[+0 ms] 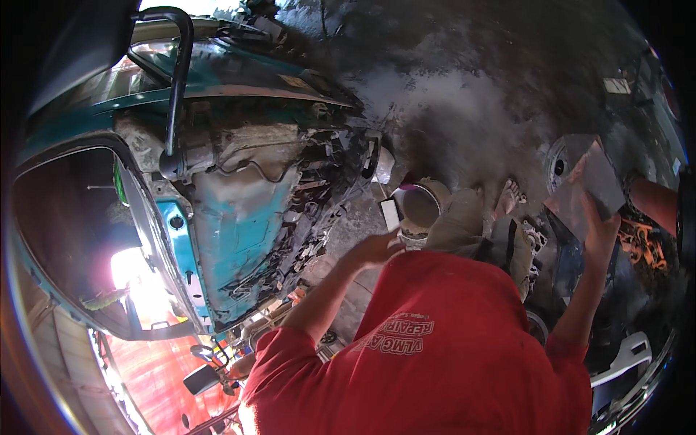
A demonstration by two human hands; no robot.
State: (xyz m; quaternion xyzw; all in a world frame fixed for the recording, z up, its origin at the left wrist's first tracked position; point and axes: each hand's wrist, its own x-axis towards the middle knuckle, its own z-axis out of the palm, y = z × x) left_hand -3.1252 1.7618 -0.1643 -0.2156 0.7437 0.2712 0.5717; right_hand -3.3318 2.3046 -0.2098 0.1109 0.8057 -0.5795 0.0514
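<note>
My right hand (600,230) grips the lower edge of a flat, four-cornered grey-brown sheet (586,181), thumb lying across its face. The sheet is tilted up, out to the right of my body. My left hand (377,249) is in front of my red shirt, fingers pointing right and slightly apart, with nothing visible in them. Just beyond those fingers are a small white rectangular piece with a dark rim (390,215) and a round bucket (426,206). Whether the fingertips touch either one cannot be made out.
On the left stands a teal vehicle body (239,217) with its front opened up and a black mirror arm (177,94) sticking out. A bare foot (510,197) rests on the stained floor. Orange metal parts (641,243) and a white plastic piece (627,359) lie at the right.
</note>
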